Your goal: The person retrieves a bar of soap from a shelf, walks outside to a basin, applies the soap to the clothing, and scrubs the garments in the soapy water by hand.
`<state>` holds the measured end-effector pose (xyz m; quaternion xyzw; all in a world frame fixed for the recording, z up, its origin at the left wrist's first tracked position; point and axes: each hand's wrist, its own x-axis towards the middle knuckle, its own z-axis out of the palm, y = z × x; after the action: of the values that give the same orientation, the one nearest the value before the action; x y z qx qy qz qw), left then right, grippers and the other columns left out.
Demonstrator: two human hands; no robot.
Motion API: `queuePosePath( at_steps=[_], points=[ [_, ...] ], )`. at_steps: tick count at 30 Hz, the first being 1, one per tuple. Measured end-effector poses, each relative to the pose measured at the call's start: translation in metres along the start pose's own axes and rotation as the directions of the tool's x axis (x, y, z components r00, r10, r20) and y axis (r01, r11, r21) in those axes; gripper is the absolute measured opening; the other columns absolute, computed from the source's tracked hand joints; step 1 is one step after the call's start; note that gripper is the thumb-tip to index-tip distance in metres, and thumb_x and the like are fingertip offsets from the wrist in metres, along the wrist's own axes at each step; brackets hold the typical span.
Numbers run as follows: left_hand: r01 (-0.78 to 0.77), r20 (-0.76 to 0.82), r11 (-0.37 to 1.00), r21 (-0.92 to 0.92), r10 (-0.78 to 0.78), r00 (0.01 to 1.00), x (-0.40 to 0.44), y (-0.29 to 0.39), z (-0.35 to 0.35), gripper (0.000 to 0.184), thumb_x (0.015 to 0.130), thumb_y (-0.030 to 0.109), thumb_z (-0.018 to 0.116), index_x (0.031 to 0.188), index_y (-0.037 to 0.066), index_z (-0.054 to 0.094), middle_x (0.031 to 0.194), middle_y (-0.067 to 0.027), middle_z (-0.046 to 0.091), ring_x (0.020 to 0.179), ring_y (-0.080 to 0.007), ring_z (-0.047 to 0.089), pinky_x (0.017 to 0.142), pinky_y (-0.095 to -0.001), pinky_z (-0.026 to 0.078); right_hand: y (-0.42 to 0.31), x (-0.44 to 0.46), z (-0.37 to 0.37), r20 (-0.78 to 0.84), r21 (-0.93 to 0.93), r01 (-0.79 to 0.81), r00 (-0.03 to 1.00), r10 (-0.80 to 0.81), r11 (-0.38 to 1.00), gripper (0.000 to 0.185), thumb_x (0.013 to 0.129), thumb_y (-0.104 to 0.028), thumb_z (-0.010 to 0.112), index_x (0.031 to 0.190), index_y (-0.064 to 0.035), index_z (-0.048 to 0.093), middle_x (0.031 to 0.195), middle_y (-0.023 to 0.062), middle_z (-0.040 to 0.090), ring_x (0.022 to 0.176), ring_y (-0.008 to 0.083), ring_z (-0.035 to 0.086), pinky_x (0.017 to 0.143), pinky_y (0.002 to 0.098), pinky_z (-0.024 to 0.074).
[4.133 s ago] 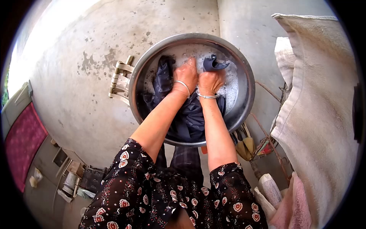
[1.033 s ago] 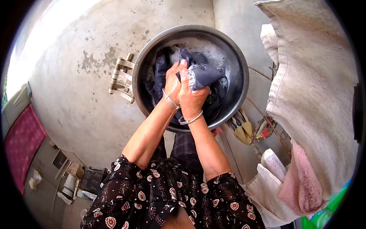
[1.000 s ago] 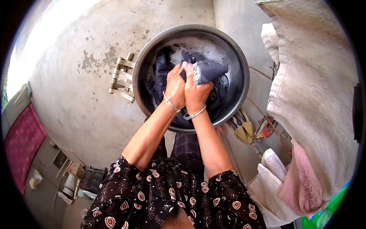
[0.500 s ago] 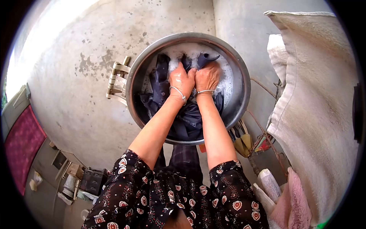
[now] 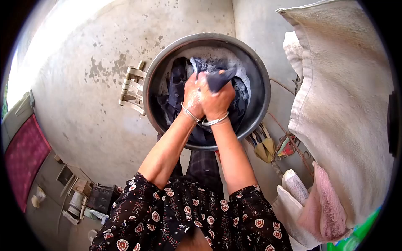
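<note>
A round metal tub holds soapy water and a soaked dark navy cloth garment. My left hand and my right hand are pressed together above the middle of the tub, both closed on bunched parts of the garment. One dark fold sticks up over the right hand's knuckles. Suds cling to the cloth and to the left hand. Most fingertips are hidden by the cloth and by the hands themselves. A bangle circles each wrist.
A low woven stool stands partly under the tub's left side. To the right hangs a large beige cloth, with a pink towel below it. A brush-like bundle lies at the tub's lower right. A black box sits at lower left.
Both hands have risen out of the suds and drawn together, lifting bunched cloth with them. The wet fold has come up over the right hand. The view has shifted slightly.
</note>
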<state>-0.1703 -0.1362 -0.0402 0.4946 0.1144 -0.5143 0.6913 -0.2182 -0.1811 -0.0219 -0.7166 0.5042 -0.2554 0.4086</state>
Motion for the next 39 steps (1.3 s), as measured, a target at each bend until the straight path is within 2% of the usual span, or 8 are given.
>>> queuePosePath(
  at_steps=[2, 7, 11, 17, 21, 25, 31, 39],
  points=[
    [0.057, -0.047, 0.998, 0.009, -0.056, 0.997, -0.011, 0.004, 0.011, 0.018, 0.086, 0.008, 0.049, 0.101, 0.003, 0.056, 0.086, -0.0016, 0.058, 0.081, -0.0080, 0.051, 0.075, -0.0231, 0.042, 0.008, 0.029, -0.001, -0.036, -0.016, -0.231, 0.972, 0.230, 0.973, 0.032, 0.079, -0.031, 0.065, 0.069, -0.0015, 0.058, 0.063, 0.0190, 0.058, 0.058, 0.0389, 0.057, 0.052, 0.0428, 0.0439],
    [0.128, -0.083, 0.991, 0.031, -0.125, 0.989, 0.004, 0.027, 0.001, 0.015, 0.087, 0.019, 0.055, 0.076, 0.010, 0.050, 0.065, 0.0037, 0.050, 0.058, -0.0065, 0.046, 0.051, -0.0246, 0.039, -0.031, -0.028, 0.001, -0.076, 0.009, 0.257, 0.964, -0.256, 0.966, 0.023, 0.075, -0.025, 0.068, 0.070, -0.0044, 0.059, 0.060, 0.0167, 0.056, 0.059, 0.0353, 0.059, 0.054, 0.0401, 0.0459],
    [0.037, -0.161, 0.994, 0.104, -0.020, 0.987, -0.015, 0.008, 0.012, 0.014, 0.088, 0.014, 0.050, 0.094, 0.003, 0.055, 0.083, -0.0017, 0.057, 0.074, -0.0117, 0.050, 0.068, -0.0274, 0.042, 0.001, 0.016, -0.001, -0.037, 0.057, -0.326, 0.944, 0.328, 0.944, 0.037, 0.080, -0.031, 0.064, 0.059, -0.0012, 0.059, 0.054, 0.0175, 0.056, 0.054, 0.0369, 0.058, 0.048, 0.0391, 0.0435],
    [-0.074, -0.083, 0.925, 0.373, 0.112, 0.990, 0.000, 0.015, -0.009, 0.019, 0.084, 0.022, 0.055, 0.075, 0.006, 0.050, 0.067, 0.0016, 0.049, 0.063, -0.0079, 0.044, 0.056, -0.0278, 0.040, -0.027, -0.032, 0.010, -0.127, 0.073, 0.222, 0.969, -0.212, 0.972, 0.027, 0.075, -0.028, 0.068, 0.067, -0.0041, 0.058, 0.055, 0.0156, 0.056, 0.052, 0.0352, 0.058, 0.049, 0.0388, 0.0460],
    [-0.033, -0.156, 0.946, 0.323, 0.087, 0.984, -0.025, 0.016, 0.013, 0.021, 0.085, 0.018, 0.054, 0.097, 0.001, 0.058, 0.090, -0.0035, 0.060, 0.081, -0.0148, 0.053, 0.073, -0.0282, 0.043, -0.001, 0.007, 0.003, -0.065, 0.115, -0.399, 0.911, 0.408, 0.909, 0.030, 0.079, -0.025, 0.065, 0.064, -0.0003, 0.059, 0.058, 0.0193, 0.057, 0.055, 0.0374, 0.058, 0.049, 0.0406, 0.0444],
    [0.051, -0.103, 0.878, 0.477, -0.001, 0.995, 0.010, 0.034, -0.009, 0.022, 0.085, 0.027, 0.054, 0.082, 0.005, 0.056, 0.070, -0.0014, 0.055, 0.063, -0.0110, 0.049, 0.060, -0.0285, 0.042, -0.033, -0.037, 0.010, -0.108, 0.024, 0.174, 0.979, -0.170, 0.984, 0.024, 0.078, -0.017, 0.068, 0.067, 0.0021, 0.057, 0.055, 0.0151, 0.057, 0.050, 0.0308, 0.058, 0.050, 0.0364, 0.0439],
    [-0.069, -0.093, 0.931, 0.358, 0.109, 0.990, -0.017, 0.017, 0.009, 0.025, 0.085, 0.021, 0.055, 0.093, -0.002, 0.055, 0.081, -0.0031, 0.057, 0.075, -0.0102, 0.047, 0.068, -0.0293, 0.042, 0.030, 0.023, -0.004, -0.078, -0.171, -0.413, 0.911, 0.405, 0.895, 0.041, 0.077, -0.038, 0.066, 0.085, 0.0009, 0.056, 0.073, 0.0230, 0.061, 0.068, 0.0405, 0.060, 0.061, 0.0434, 0.0467],
    [-0.082, -0.085, 0.510, 0.856, 0.295, 0.952, 0.037, 0.000, -0.012, 0.063, 0.074, 0.043, 0.065, 0.099, -0.010, 0.041, 0.086, -0.0352, 0.057, 0.087, -0.0456, 0.057, 0.071, -0.0439, 0.045, 0.052, 0.027, 0.012, -0.019, -0.579, -0.218, 0.967, 0.255, 0.786, 0.059, 0.079, -0.052, 0.056, 0.101, 0.0006, 0.041, 0.095, 0.0228, 0.055, 0.084, 0.0400, 0.058, 0.072, 0.0470, 0.0458]
  ],
)
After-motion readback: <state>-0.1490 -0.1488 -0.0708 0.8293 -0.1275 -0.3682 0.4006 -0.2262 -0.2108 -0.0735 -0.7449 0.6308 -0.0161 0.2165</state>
